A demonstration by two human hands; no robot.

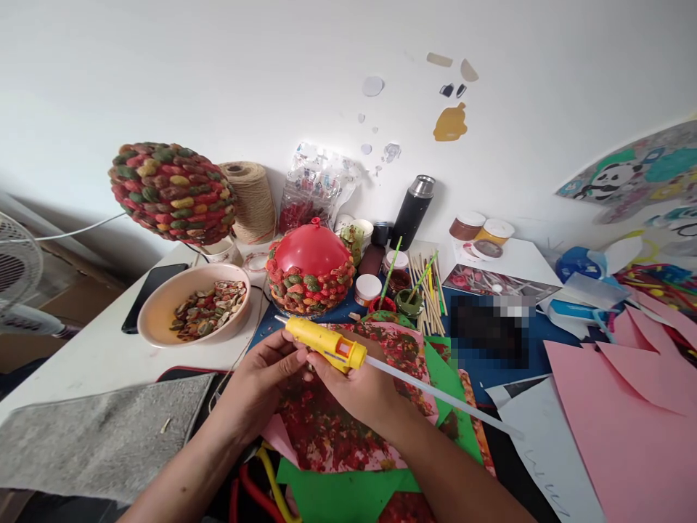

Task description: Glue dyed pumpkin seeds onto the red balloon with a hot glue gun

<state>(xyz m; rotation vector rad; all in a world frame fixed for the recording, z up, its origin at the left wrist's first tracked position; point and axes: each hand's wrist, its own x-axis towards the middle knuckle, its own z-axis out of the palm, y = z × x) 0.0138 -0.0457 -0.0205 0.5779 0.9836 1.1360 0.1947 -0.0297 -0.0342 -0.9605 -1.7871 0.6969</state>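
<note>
A yellow hot glue gun point(327, 343) with a long translucent glue stick point(435, 392) out of its back end is gripped in my right hand point(359, 385). Its nozzle points left. My left hand point(266, 374) is closed just below the nozzle, thumb and fingers pinched together near my right fingertips. Whatever small piece they hold is mostly hidden. Beyond the hands sits a red balloon point(313, 250), its lower part covered with painted shells point(310, 287). To the left, a pale pink bowl point(149, 319) contains loose painted shells point(210, 309).
Paint-smeared paper point(348, 428) lies beneath my hands. Paint jars point(368, 289) and wooden sticks point(430, 290) stand behind. A shell-covered ball point(171, 192), twine spool point(249, 200) and black flask point(414, 214) line the back. Pink paper point(626, 436) lies right, grey cloth point(98, 436) left.
</note>
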